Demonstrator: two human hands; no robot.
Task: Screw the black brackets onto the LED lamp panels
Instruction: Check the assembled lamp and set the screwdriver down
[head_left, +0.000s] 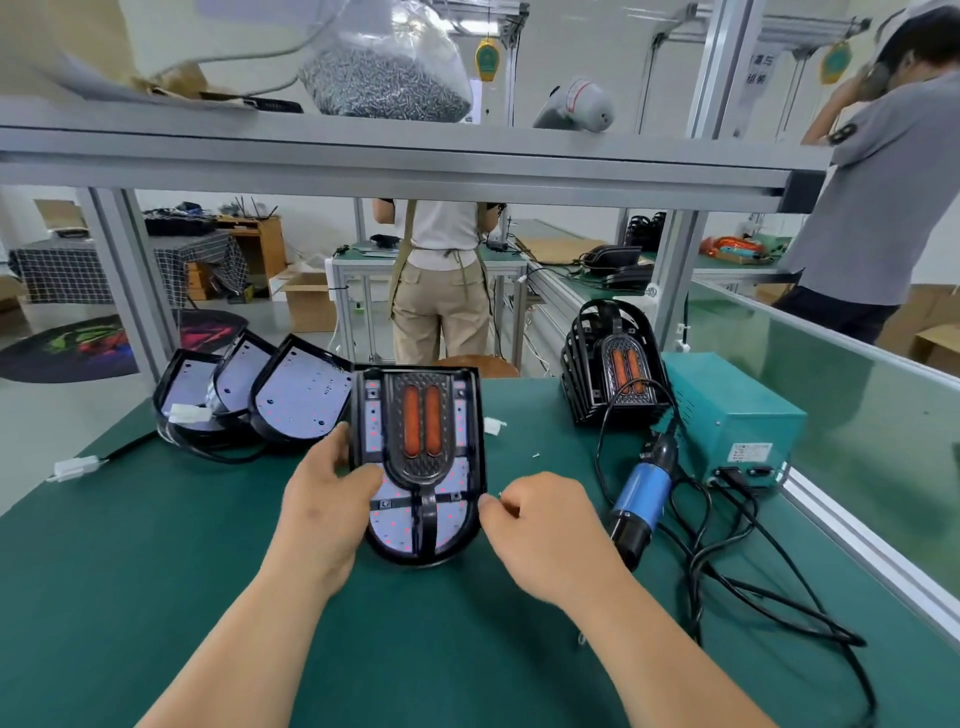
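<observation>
On the green mat (208, 571), mid-batch: fitting another black bracket (418, 467).

Grips the LED lamp panel (452, 519) at centre with the left hand (324, 506), thumb curled over its left rim, bracket laid on top. Pinches what looks like a small screw (500, 494) (too tiny to be sure) in the right hand (540, 525), just beside the panel's lower right edge. Leaves the blue screwdriver (641, 493) unheld at right. Seemingly done with the bracketed stack (613, 374) at back right; three bare panels (304, 395) to go.

Green surface (426, 649) lies open in front — electric screwdriver (641, 491) and cables (727, 561) crowd the right, LED panels (260, 389) the left.
</observation>
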